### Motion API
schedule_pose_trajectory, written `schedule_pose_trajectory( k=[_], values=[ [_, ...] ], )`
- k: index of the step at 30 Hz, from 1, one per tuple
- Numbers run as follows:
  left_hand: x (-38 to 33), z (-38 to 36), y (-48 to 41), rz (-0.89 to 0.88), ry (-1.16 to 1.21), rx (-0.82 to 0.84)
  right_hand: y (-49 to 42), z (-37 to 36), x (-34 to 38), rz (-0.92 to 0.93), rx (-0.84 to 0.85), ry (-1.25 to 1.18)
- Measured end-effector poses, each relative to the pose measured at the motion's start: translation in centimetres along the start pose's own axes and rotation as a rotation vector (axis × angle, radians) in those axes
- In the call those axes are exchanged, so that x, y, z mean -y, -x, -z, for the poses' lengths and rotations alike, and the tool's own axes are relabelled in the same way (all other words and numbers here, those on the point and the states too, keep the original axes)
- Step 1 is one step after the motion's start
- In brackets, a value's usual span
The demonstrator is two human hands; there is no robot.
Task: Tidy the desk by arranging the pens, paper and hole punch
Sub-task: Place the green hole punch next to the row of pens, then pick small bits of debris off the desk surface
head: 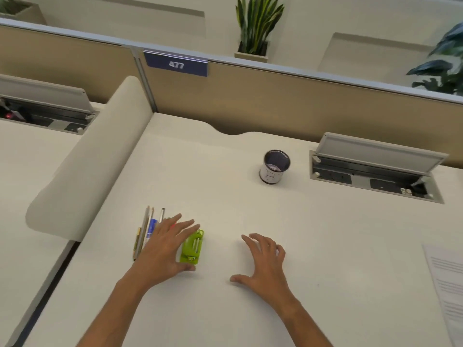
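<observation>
On desk: left hand splayed against hole punch; right hand spread, empty.

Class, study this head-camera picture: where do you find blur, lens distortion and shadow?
Head view: the partition top bows, a wide-angle effect; the printed paper at the right edge is smeared and unreadable; the number sign is soft yet readable; lighting is even, with only faint shadows under the left hand and right hand; the hole punch looks fairly sharp.

White "477" showing on a blue sign hanging on the partition, printed lines on the paper blurring beyond reading
</observation>
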State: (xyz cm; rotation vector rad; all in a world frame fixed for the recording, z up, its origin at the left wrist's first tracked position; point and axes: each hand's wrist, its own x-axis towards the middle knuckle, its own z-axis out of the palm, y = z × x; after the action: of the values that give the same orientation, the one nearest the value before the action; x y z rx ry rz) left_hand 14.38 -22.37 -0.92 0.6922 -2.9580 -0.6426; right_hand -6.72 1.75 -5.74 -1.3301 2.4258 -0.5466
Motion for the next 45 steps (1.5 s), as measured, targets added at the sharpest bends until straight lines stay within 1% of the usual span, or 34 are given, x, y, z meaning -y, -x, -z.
schedule_pose_trajectory(
  k=[4, 7, 10, 13, 16, 19, 21, 23, 31, 35, 38, 42, 45],
  values=[
    [-3.7, -2.2, -0.4, -0.111, 0.069, -0.127, 6.4, 2.7, -7.0, -0.196, -0.111, 0.017],
    [-7.0, -5.1, -0.9, -0.148, 0.123, -0.160, 10.0, 4.2, -10.9, -0.327, -0.190, 0.018],
    [-10.5, -8.3, -1.8, -0.204, 0.142, -0.112, 11.9, 5.2, -13.2, -0.436, -0.252, 0.006],
    [-13.8, -11.7, -2.7, -0.237, 0.091, 0.022, 12.6, 5.7, -14.8, -0.489, -0.263, -0.019],
    [-16.4, -14.9, -3.4, -0.269, 0.010, 0.097, 12.4, 6.2, -16.2, -0.498, -0.254, -0.042],
    [-18.4, -17.2, -4.2, -0.236, -0.086, 0.093, 11.3, 6.6, -17.2, -0.477, -0.244, -0.051],
    [-19.6, -18.3, -4.9, -0.192, -0.118, 0.085, 10.4, 6.9, -17.9, -0.453, -0.236, -0.049],
    [-20.6, -19.1, -5.7, -0.186, -0.134, 0.075, 9.4, 7.2, -18.4, -0.426, -0.223, -0.038],
    [-23.4, -20.3, -10.8, -0.092, -0.165, 0.066, 5.4, 8.2, -20.6, -0.347, -0.224, -0.015],
    [-23.5, -20.6, -11.4, -0.086, -0.163, 0.039, 4.1, 8.1, -21.2, -0.337, -0.232, -0.024],
    [-23.4, -20.7, -11.4, -0.090, -0.154, 0.025, 4.0, 7.8, -21.4, -0.326, -0.252, -0.042],
    [-23.4, -20.8, -11.4, -0.088, -0.136, 0.015, 5.0, 7.4, -21.3, -0.327, -0.319, -0.152],
    [-23.3, -20.9, -11.4, -0.091, -0.138, 0.009, 6.3, 6.7, -21.2, -0.349, -0.355, -0.160]
  ],
)
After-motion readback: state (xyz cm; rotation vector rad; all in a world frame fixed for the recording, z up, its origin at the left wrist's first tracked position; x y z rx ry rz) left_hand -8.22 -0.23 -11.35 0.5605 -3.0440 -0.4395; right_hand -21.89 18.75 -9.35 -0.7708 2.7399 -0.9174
